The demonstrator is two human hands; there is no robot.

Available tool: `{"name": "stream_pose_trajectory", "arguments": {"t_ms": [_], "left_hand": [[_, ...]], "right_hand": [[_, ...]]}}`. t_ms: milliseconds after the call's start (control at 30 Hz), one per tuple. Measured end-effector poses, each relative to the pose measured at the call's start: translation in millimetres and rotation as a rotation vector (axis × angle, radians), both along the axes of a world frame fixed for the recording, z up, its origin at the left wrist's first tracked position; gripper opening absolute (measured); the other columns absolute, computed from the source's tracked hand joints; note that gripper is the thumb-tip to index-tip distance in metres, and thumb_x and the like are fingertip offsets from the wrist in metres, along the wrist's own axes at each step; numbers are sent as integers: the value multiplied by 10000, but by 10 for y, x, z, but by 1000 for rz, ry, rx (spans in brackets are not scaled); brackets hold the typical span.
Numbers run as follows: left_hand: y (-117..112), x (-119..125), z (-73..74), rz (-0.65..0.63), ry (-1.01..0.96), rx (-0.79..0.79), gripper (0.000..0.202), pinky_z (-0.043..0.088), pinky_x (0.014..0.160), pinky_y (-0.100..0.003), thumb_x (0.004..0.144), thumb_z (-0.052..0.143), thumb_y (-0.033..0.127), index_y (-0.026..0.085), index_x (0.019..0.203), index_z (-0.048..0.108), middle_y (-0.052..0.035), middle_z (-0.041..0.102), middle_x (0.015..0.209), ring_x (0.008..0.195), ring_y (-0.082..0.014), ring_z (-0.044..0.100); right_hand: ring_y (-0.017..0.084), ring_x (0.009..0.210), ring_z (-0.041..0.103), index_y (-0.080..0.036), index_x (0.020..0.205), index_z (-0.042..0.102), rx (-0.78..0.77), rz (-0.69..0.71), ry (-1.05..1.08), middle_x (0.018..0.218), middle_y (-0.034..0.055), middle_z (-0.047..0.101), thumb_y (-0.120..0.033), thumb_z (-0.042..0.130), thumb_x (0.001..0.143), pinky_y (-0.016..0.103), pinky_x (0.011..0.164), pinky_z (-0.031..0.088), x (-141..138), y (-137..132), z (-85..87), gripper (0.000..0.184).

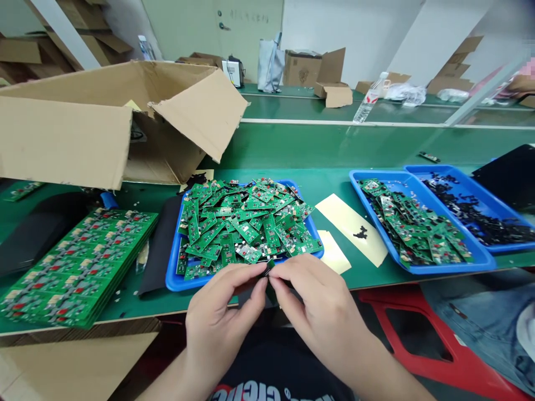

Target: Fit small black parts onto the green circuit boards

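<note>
Fingertips (pixel 259 287) of the left hand (pixel 223 309) and right hand (pixel 321 301) nearly meet in the head view, both pinching a small dark piece (pixel 267 270). It sits at two o'clock from the left hand and ten o'clock from the right, neither clearly nearer; its visible part seems to tilt toward one o'clock, though fingers hide the full long axis. At twelve o'clock on the counter (pixel 328 181) rests a blue tray (pixel 178 283) heaped with circuit boards (pixel 251 228).
</note>
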State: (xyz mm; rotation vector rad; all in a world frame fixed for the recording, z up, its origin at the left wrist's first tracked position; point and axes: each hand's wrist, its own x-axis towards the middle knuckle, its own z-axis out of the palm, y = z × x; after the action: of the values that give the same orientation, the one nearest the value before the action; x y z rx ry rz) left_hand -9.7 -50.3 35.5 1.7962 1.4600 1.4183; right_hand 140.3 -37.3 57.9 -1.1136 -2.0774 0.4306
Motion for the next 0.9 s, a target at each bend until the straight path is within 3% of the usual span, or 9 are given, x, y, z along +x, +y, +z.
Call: {"name": "stream_pose_trajectory", "arguments": {"t_ms": [233, 333, 400, 433, 500, 600, 667, 800, 900], "left_hand": [[70, 13, 37, -20, 152, 178, 201, 584, 619, -249, 733, 646, 107, 270, 835, 705, 6, 753, 746, 624, -167, 701], [57, -12, 7, 20, 155, 237, 269, 576, 673, -236, 702, 653, 52, 263, 861, 705, 8, 752, 766, 655, -160, 705], [43, -39, -7, 44, 105, 222, 322, 567, 686, -225, 689, 652, 26, 269, 895, 700, 21, 743, 793, 686, -149, 697], [39, -49, -10, 52, 48, 180, 318, 564, 670, -217, 697, 650, 32, 271, 901, 698, 26, 736, 801, 691, -143, 691], [38, -52, -8, 65, -120, 43, 256, 548, 591, -187, 723, 649, 74, 270, 881, 695, 35, 715, 767, 650, -125, 668], [49, -26, -10, 66, -344, -130, 165, 510, 506, -157, 729, 667, 129, 250, 839, 690, 37, 680, 700, 584, -108, 627], [55, -14, -26, 22, -386, -166, 154, 493, 476, -148, 717, 682, 138, 235, 837, 688, 27, 674, 697, 573, -107, 617], [52, -22, -71, -20, -374, -183, 129, 469, 427, -150, 724, 685, 172, 211, 847, 681, 8, 665, 693, 538, -107, 598], [42, -6, -61, 19, -388, -217, 124, 475, 431, -164, 704, 696, 190, 201, 826, 678, 5, 653, 682, 556, -121, 604]], "right_hand": [[163, 603, 546, -169, 701, 573, 65, -122, -3, 663, 48, 606, -128, 439, 863, 282, 565, 410, -91, 13, -89, 215], [176, 583, 540, -166, 694, 568, 114, -305, -48, 626, 47, 586, -136, 441, 843, 293, 557, 392, 34, 153, -125, 198], [171, 588, 541, -174, 725, 565, 44, -431, 12, 637, 34, 578, -159, 471, 836, 286, 565, 396, 188, 247, -118, 146], [163, 606, 547, -183, 755, 560, -36, -417, 83, 661, 23, 576, -178, 490, 840, 274, 574, 407, 261, 274, -105, 110], [137, 637, 553, -208, 839, 540, -234, -245, 244, 740, 2, 561, -218, 523, 850, 246, 591, 438, 351, 269, -74, 23], [93, 670, 563, -241, 941, 494, -472, 59, 435, 980, 7, 516, -198, 559, 829, 225, 624, 483, 315, 148, -61, 137], [87, 715, 578, -250, 963, 479, -580, 164, 507, 1068, 13, 493, -155, 573, 804, 227, 665, 500, 230, 59, -89, 207], [103, 782, 584, -246, 940, 477, -584, 156, 539, 858, -25, 559, -103, 565, 800, 206, 713, 486, 113, -17, -195, 219], [102, 763, 595, -247, 955, 465, -515, 123, 580, 829, -30, 581, -111, 568, 808, 193, 696, 489, 106, -32, -267, 225]]}}
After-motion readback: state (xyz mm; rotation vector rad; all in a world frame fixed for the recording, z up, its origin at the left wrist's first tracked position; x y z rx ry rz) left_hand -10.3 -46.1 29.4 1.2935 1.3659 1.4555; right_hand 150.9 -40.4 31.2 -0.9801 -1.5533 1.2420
